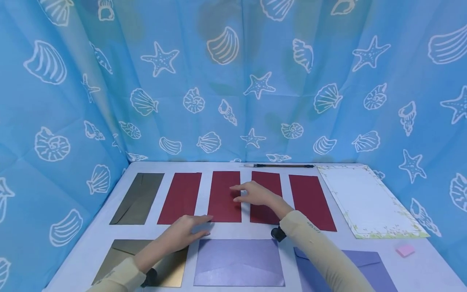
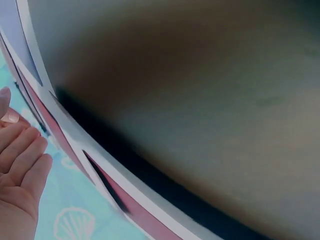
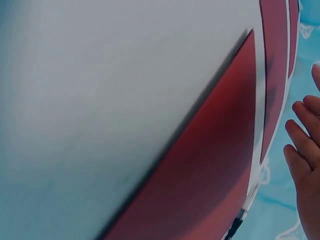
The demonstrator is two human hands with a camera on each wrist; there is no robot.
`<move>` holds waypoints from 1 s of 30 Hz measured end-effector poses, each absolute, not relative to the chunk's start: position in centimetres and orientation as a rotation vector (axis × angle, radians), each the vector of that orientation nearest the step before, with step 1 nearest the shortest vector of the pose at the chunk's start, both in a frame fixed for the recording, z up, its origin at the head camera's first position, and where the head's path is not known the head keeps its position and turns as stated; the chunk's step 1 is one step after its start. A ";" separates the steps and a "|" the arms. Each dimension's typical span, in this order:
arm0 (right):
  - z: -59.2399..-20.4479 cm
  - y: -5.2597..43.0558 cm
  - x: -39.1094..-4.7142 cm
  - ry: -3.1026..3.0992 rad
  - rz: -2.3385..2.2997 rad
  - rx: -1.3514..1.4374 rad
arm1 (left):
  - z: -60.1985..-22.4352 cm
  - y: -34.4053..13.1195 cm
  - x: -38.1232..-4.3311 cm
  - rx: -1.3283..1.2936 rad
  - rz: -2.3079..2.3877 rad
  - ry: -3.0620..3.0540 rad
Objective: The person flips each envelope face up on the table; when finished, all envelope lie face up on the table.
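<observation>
Several dark red envelopes lie in a row across the table. My left hand (image 1: 187, 230) hovers at the near left corner of a middle red envelope (image 1: 222, 202), thumb and fingers apart and nothing between them. Over that envelope's right edge, my right hand (image 1: 257, 194) reaches leftward with its fingers spread and empty, casting a shadow. Its forearm partly covers the neighbouring red envelope (image 1: 268, 178). Another red envelope (image 1: 179, 198) lies to the left, and one more red envelope (image 1: 312, 198) to the right. Both wrist views show relaxed fingers, the left hand (image 2: 20, 160) and the right hand (image 3: 306, 137).
An olive envelope (image 1: 136, 198) ends the row at left. In front lie a gold envelope (image 1: 173, 269), a lavender envelope (image 1: 238, 263) and a purple envelope (image 1: 365, 267). Behind are a brush (image 1: 284, 165) and floral-bordered paper (image 1: 368, 198); a pink pad (image 1: 405, 250) sits right. A blue curtain (image 1: 233, 81) surrounds the table.
</observation>
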State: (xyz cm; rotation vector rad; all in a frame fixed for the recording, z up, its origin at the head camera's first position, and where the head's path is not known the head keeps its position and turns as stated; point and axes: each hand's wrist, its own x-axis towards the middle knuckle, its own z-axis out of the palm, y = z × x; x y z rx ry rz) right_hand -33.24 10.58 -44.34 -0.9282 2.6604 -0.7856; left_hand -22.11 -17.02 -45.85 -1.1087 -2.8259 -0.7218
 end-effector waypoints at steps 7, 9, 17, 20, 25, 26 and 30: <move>-44.8 12.2 -33.7 2.683 -0.793 -0.900 | -45.4 -15.2 -23.0 -1.096 -0.661 -2.857; -44.9 12.4 -33.8 2.676 -0.794 -0.893 | -45.4 -14.7 -23.3 -1.097 -0.636 -2.857; -45.0 12.8 -33.7 2.721 -0.739 -0.843 | -45.6 -13.1 -24.6 -1.107 -0.559 -2.863; -45.2 12.7 -33.6 2.734 -0.706 -0.845 | -45.7 -12.9 -24.8 -1.048 -0.549 -2.906; -45.5 12.4 -33.5 2.749 -0.617 -0.877 | -46.0 -12.8 -25.0 -0.953 -0.539 -2.961; -45.6 12.4 -33.5 2.750 -0.607 -0.890 | -46.0 -12.8 -25.0 -0.945 -0.536 -2.964; -45.7 12.3 -33.5 2.762 -0.569 -0.900 | -46.2 -12.9 -25.4 -0.951 -0.497 -2.947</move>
